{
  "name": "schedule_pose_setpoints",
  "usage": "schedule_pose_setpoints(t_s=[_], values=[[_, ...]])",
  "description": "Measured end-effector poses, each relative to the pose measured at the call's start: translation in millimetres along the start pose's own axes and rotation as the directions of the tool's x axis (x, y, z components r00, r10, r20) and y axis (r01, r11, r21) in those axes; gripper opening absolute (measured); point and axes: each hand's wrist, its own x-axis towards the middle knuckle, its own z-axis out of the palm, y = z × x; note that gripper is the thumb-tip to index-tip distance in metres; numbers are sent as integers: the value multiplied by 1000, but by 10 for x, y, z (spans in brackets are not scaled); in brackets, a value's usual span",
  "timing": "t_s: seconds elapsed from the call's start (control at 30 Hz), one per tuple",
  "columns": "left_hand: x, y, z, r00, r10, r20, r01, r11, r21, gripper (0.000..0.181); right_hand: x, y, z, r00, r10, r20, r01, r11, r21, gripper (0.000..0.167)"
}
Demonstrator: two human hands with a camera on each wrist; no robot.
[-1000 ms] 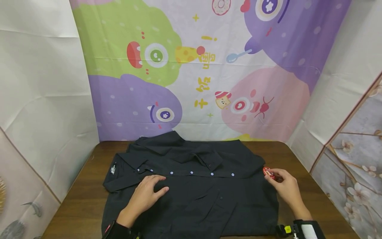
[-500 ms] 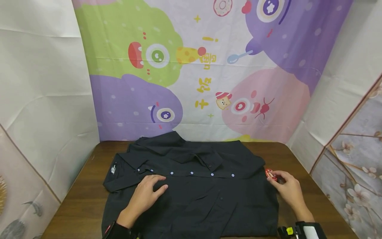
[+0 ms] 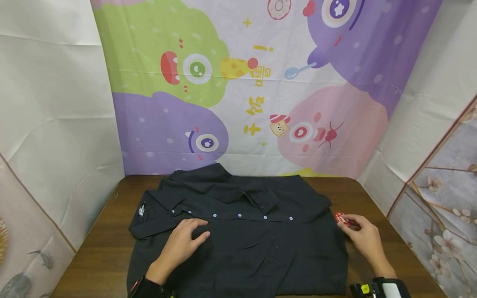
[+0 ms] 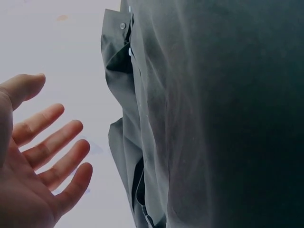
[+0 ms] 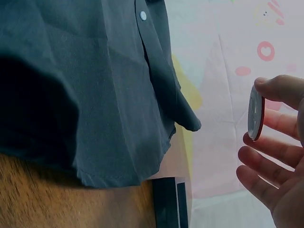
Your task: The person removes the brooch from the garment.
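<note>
A black button-up shirt (image 3: pixel 238 248) lies folded on the table, its row of pale buttons running crosswise. Over its left part is my left hand (image 3: pixel 182 244), fingers relaxed and spread, holding nothing; the left wrist view shows the same hand (image 4: pixel 42 161) with its fingers apart. Just beyond the shirt's right edge, my right hand (image 3: pixel 365 238) pinches a round red pin badge (image 3: pixel 341 219) between thumb and fingers. From the right wrist, the badge (image 5: pixel 256 114) is seen nearly edge-on, with a silvery back and red rim. Whether its pin is open cannot be made out.
The brown wooden table (image 3: pixel 93 256) shows on both sides of the shirt. Behind it hangs a cartoon-printed cloth (image 3: pixel 246 157), with pale side panels (image 3: pixel 59 103) at left and right. A white mark (image 3: pixel 141 210) is on the shirt's left sleeve.
My right hand has shifted slightly to the right with the badge, off the shirt's edge. The left hand and the shirt look unchanged.
</note>
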Motion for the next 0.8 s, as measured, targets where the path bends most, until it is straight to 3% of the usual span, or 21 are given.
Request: schedule_pose_setpoints(t_s=[0.3, 0.63, 0.8], values=[[5, -16, 5, 999, -11, 44, 10, 1000, 13, 31, -2, 62, -9, 1000, 19, 10, -19, 999, 36, 30], [-25, -27, 2, 999, -11, 51, 10, 1000, 18, 30, -59, 157, -74, 997, 42, 69, -38, 997, -66, 33], [-21, -30, 13, 999, 0, 43, 0, 1000, 19, 30, -72, 227, -84, 998, 45, 46, -41, 996, -84, 33]])
